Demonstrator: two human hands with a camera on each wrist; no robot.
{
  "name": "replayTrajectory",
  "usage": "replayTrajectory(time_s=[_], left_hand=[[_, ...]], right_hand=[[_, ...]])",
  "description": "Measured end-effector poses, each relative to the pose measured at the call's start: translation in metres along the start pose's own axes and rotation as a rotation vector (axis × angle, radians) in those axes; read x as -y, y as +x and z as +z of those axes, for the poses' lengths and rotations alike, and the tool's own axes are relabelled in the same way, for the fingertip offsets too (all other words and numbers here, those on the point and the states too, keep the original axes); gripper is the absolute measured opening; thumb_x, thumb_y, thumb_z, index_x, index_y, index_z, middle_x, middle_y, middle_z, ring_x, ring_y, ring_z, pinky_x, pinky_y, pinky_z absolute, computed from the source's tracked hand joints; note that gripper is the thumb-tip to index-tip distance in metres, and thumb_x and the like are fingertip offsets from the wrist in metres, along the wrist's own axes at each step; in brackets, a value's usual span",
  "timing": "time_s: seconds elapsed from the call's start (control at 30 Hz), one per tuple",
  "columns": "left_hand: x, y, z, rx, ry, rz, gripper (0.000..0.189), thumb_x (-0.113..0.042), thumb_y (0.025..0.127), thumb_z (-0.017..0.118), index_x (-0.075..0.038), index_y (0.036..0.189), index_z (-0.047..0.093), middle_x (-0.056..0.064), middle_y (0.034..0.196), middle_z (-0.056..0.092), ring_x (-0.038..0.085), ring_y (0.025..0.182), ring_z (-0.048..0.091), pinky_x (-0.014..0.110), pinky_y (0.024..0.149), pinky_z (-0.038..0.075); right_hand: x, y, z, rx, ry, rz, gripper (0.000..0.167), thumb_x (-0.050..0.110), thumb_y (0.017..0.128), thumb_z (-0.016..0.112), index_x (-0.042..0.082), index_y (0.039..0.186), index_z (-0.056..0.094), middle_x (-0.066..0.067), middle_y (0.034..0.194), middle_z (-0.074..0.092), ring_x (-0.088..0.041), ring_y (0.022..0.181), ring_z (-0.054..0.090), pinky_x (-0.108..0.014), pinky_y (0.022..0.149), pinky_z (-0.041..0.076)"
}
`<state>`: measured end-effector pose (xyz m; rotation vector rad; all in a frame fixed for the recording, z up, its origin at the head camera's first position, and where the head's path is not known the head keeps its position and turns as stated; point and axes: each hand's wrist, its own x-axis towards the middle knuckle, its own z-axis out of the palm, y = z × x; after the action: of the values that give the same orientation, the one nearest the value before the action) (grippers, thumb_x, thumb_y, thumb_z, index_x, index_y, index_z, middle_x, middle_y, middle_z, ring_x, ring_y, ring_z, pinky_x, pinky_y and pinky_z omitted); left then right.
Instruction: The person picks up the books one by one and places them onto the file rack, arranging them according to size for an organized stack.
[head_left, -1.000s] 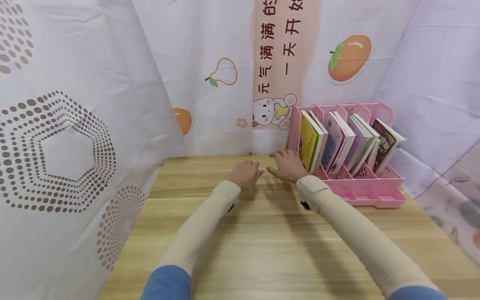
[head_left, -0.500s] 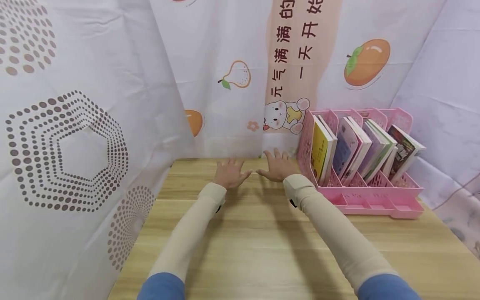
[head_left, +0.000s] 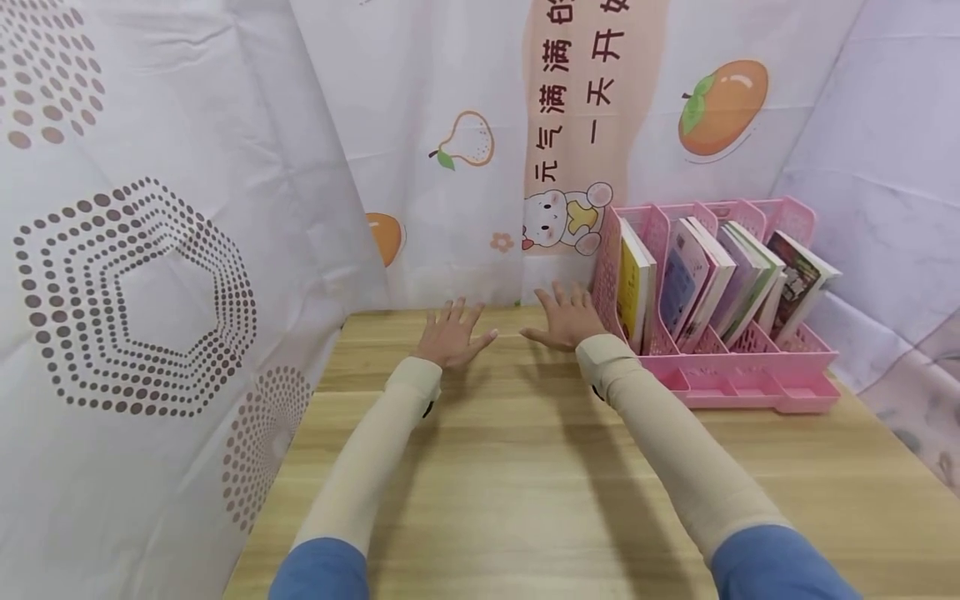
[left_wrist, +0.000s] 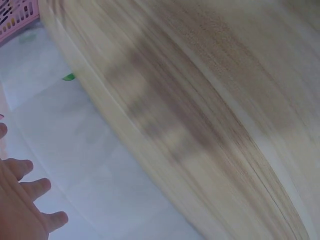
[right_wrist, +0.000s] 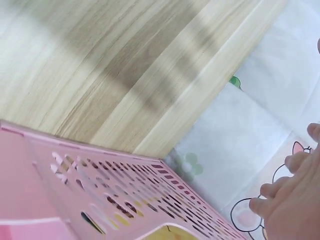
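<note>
My left hand (head_left: 452, 340) is spread with straight fingers above the far part of the wooden table (head_left: 502, 500). To its right my right hand (head_left: 566, 322) is spread in the same way, just left of a pink desk file rack (head_left: 738, 365). Neither hand holds anything. The left wrist view shows part of the left hand (left_wrist: 22, 200), and several of its fingertips are visible. Perforations cover the rack's side wall (right_wrist: 145, 185) in the right wrist view, with the right hand (right_wrist: 295, 200) apart from it.
Upright books stand in the rack's compartments, among them a yellow book (head_left: 628, 287) at the left and a dark-covered book (head_left: 797, 283) leaning at the right. A printed white cloth (head_left: 442, 250) hangs behind the table, and a dotted cloth (head_left: 165, 467) hangs on the left.
The hands have moved apart and their fingers have straightened and spread. Head view shifts slightly between frames. Rack and books stay in place.
</note>
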<state>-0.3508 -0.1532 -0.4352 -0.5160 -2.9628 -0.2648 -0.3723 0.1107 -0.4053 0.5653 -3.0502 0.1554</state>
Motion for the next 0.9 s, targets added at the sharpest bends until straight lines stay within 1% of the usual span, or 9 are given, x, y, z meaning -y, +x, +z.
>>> replayTrajectory(time_s=[0.13,0.33,0.5,0.63,0.7,0.8,0.9], left_hand=[[0.004,0.002,-0.001,0.0,0.036,-0.007,0.08,-0.076,0.1,0.025,-0.028,0.165,0.023,0.017,0.169,0.019,0.042,0.154,0.017,0.069,0.118,0.014],[0.007,0.001,0.0,-0.001,0.079,-0.035,0.081,-0.078,0.099,0.025,-0.03,0.165,0.023,0.017,0.169,0.018,0.047,0.153,0.017,0.076,0.112,0.012],[0.016,-0.004,-0.001,-0.005,0.076,-0.038,0.082,-0.08,0.097,0.025,-0.035,0.165,0.016,0.018,0.169,0.017,0.048,0.152,0.016,0.078,0.111,0.013],[0.021,-0.007,0.0,-0.013,0.062,-0.031,0.081,-0.08,0.097,0.025,-0.037,0.165,0.014,0.018,0.169,0.019,0.047,0.153,0.016,0.075,0.113,0.012],[0.022,-0.008,0.0,-0.019,0.061,-0.023,0.081,-0.079,0.098,0.026,-0.035,0.165,0.015,0.019,0.168,0.021,0.046,0.152,0.019,0.074,0.114,0.013],[0.021,-0.007,0.0,-0.025,0.053,-0.009,0.08,-0.077,0.099,0.028,-0.032,0.165,0.019,0.019,0.167,0.023,0.045,0.152,0.02,0.072,0.115,0.014],[0.019,-0.005,0.001,-0.01,0.063,-0.008,0.08,-0.077,0.1,0.026,-0.032,0.165,0.018,0.018,0.168,0.021,0.044,0.153,0.018,0.07,0.117,0.013]], right_hand=[[0.011,0.004,-0.006,-0.003,-0.021,-0.053,0.096,0.073,0.094,0.052,0.017,0.165,0.021,-0.023,0.169,0.012,-0.055,0.151,0.001,-0.068,0.119,0.002],[0.02,0.007,-0.005,0.022,-0.083,-0.085,0.099,0.074,0.094,0.051,0.016,0.166,0.016,-0.023,0.169,0.007,-0.056,0.151,0.003,-0.069,0.118,0.001],[0.026,0.009,-0.003,0.04,-0.102,-0.101,0.103,0.076,0.093,0.051,0.013,0.166,0.015,-0.023,0.169,0.007,-0.057,0.15,0.004,-0.066,0.12,0.003],[0.029,0.008,0.0,0.056,-0.132,-0.102,0.103,0.077,0.093,0.049,0.013,0.166,0.014,-0.021,0.17,0.008,-0.053,0.152,0.004,-0.063,0.121,0.005],[0.029,0.007,0.002,0.066,-0.126,-0.107,0.104,0.076,0.094,0.049,0.01,0.165,0.014,-0.022,0.17,0.008,-0.051,0.153,0.004,-0.062,0.122,0.005],[0.029,0.006,0.002,0.066,-0.136,-0.12,0.104,0.074,0.096,0.048,0.003,0.164,0.014,-0.023,0.169,0.009,-0.048,0.154,0.006,-0.06,0.122,0.007],[0.028,0.005,0.002,0.056,-0.153,-0.131,0.103,0.072,0.097,0.047,-0.001,0.162,0.015,-0.024,0.169,0.01,-0.045,0.154,0.009,-0.058,0.123,0.01]])
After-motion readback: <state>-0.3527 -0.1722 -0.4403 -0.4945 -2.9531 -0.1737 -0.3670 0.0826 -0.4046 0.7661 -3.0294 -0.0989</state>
